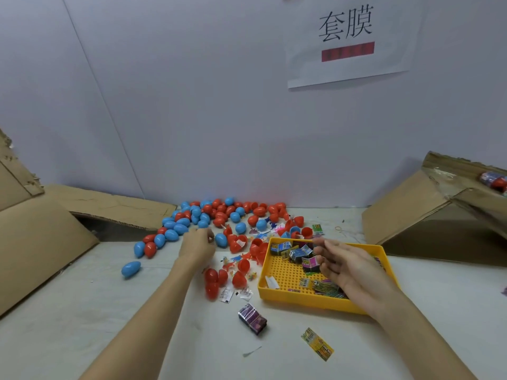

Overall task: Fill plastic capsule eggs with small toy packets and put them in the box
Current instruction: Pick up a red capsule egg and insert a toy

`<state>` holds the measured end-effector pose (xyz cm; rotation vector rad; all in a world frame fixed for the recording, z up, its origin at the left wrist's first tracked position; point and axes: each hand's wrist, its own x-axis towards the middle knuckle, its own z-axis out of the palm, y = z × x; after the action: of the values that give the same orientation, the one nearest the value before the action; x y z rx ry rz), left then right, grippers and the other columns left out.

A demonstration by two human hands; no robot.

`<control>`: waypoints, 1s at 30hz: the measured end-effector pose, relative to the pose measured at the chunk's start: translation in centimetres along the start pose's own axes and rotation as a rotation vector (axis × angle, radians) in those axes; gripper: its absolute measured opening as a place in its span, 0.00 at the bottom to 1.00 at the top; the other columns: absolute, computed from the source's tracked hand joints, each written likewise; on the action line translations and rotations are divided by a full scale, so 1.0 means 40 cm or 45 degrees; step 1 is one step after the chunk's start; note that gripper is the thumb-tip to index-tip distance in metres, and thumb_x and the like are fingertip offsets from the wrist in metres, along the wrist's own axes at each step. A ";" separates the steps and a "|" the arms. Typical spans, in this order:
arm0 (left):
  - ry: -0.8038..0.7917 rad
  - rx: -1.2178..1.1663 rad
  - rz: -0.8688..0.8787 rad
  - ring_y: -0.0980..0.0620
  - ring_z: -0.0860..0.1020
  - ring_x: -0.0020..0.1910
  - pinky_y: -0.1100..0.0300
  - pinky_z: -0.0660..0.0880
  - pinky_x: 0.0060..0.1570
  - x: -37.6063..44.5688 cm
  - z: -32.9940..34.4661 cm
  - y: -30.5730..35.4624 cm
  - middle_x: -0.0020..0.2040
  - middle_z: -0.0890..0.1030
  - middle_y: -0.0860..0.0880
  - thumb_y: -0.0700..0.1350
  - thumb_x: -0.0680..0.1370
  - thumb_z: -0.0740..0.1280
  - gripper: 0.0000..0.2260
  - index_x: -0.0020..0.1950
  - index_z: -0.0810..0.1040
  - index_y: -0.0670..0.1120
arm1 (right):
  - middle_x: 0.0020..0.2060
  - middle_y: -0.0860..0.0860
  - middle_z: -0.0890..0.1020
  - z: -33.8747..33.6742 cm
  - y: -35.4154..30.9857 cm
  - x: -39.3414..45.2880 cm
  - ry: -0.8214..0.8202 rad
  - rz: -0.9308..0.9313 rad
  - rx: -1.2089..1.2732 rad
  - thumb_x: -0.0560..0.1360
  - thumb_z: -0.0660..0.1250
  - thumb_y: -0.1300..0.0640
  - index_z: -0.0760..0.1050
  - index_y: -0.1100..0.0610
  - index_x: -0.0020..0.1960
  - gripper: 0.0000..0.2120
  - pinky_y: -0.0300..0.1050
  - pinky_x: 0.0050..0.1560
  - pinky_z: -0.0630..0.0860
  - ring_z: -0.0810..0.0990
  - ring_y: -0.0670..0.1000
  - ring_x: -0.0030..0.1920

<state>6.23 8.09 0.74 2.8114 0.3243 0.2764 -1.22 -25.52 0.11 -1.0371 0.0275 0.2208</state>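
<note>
With my left hand (196,246) loosely curled, contents unclear, by the heap of red and blue plastic capsule eggs (216,215), I'd lower my spread, empty right hand (338,266) onto one small printed toy packet (310,265) in the yellow perforated plastic tray (285,277).

bright, even overhead light with soft, faint shadows on the table (82,311). slight motion blur on the right hand (343,266). wide-angle bending at the edges; no strong glare.
</note>
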 end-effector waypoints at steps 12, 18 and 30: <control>0.097 -0.860 0.425 0.61 0.79 0.53 0.70 0.78 0.47 -0.188 -0.002 0.198 0.53 0.80 0.56 0.36 0.81 0.67 0.12 0.60 0.72 0.50 | 0.47 0.57 0.87 0.017 0.003 -0.013 0.029 -0.050 -0.153 0.83 0.65 0.60 0.86 0.61 0.55 0.10 0.40 0.41 0.83 0.86 0.51 0.43; 0.034 -0.848 0.867 0.57 0.78 0.59 0.65 0.76 0.58 -0.306 0.067 0.295 0.59 0.79 0.51 0.38 0.80 0.70 0.13 0.64 0.78 0.46 | 0.54 0.55 0.87 0.040 0.014 -0.040 0.028 -0.264 -0.518 0.81 0.70 0.61 0.84 0.55 0.61 0.10 0.45 0.53 0.84 0.87 0.53 0.55; 0.154 -1.072 0.860 0.55 0.80 0.57 0.59 0.80 0.55 -0.313 0.065 0.277 0.58 0.81 0.52 0.41 0.78 0.74 0.14 0.64 0.81 0.45 | 0.46 0.56 0.88 0.051 0.021 -0.041 -0.069 -0.189 -0.669 0.81 0.69 0.54 0.82 0.60 0.58 0.11 0.42 0.44 0.85 0.89 0.56 0.48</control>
<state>-3.06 -6.04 -0.17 1.9705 -0.6039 0.5641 -3.15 -23.63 0.62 -1.5487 -0.1646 0.1215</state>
